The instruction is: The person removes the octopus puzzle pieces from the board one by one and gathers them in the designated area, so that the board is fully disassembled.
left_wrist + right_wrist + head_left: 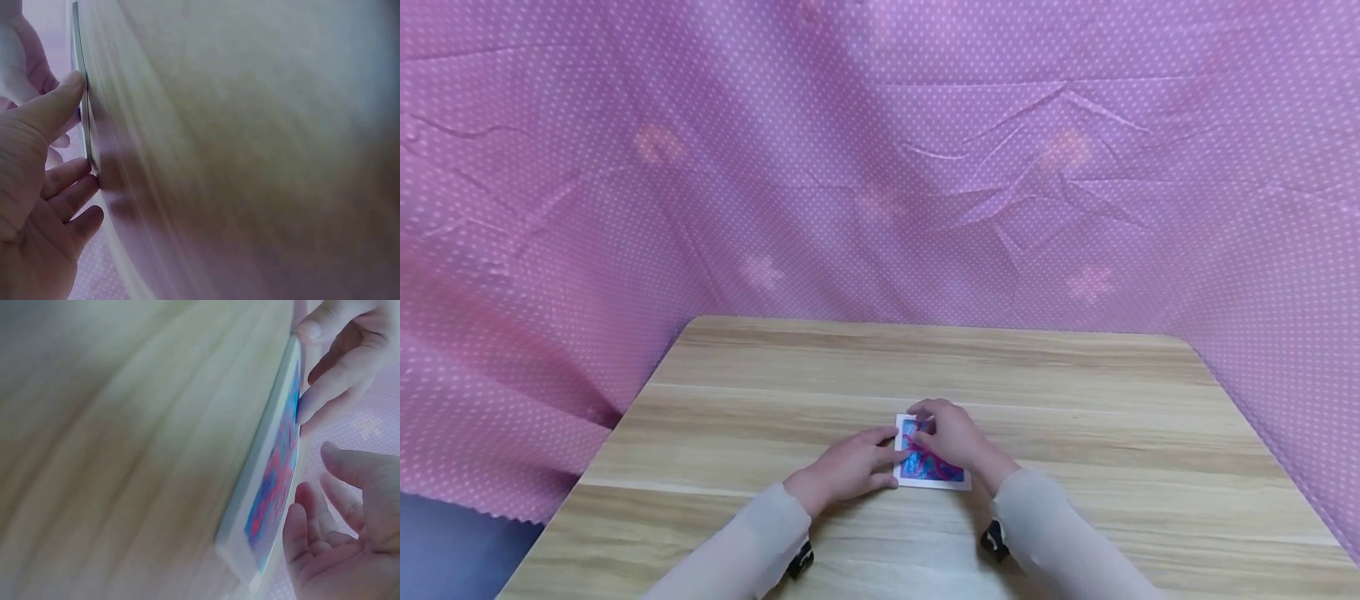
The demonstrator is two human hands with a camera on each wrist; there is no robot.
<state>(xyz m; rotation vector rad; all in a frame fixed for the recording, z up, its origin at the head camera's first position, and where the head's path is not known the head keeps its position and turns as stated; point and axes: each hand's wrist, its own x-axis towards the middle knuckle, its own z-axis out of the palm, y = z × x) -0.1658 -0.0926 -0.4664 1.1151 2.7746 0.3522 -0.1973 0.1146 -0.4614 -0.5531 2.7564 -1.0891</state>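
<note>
A flat rectangular picture board [936, 473] with a white border and a blue and pink-red pattern lies on the table in front of me. My left hand [853, 467] touches its left side: the thumb rests by the near left corner, and one finger reaches over the printed face. The right wrist view shows the board [275, 481] as thin, with a pale edge. Over its far right part is my right hand [953, 435], fingers loosely bent toward the far edge and thumb above the picture. Whether those fingertips touch the board is unclear.
The board lies on a light wood-grain table [760, 367]. Pink dotted cloth [880, 208] hangs behind the table and along both sides. Dark wrist straps [995, 542] show below the pale sleeves [1052, 517].
</note>
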